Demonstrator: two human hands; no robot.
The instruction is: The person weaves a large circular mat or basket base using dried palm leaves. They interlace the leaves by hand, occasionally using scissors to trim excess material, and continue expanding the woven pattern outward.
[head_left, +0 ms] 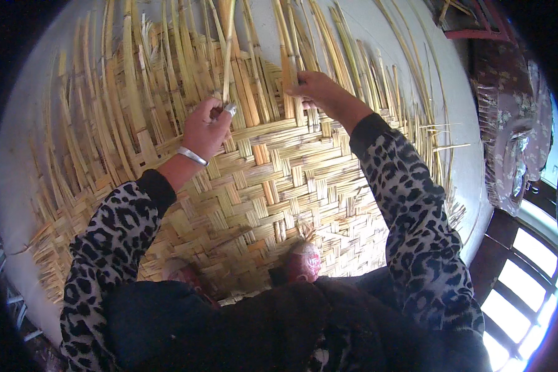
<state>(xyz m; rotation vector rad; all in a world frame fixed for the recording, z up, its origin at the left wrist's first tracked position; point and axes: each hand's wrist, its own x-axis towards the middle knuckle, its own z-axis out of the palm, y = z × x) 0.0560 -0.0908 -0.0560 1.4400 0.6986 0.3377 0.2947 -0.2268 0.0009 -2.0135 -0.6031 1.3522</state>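
long strips (129, 68): some far ends cut by top edge | left hand (206, 129): fingertips partly hidden | shoes (304, 263): backs hidden by dark garment (242, 328) | pale bars (16, 299), left rim: indistinct

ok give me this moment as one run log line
left hand: holding cane strip | right hand: touching flat strips | woven mat: below both hands | far strip ends: unwoven

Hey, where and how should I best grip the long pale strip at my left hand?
Probably pinch the long pale strip near its lower end, from your side, with thumb and fingertips, where your left hand is. It's thin, and its long upper length runs away from you among other strips.
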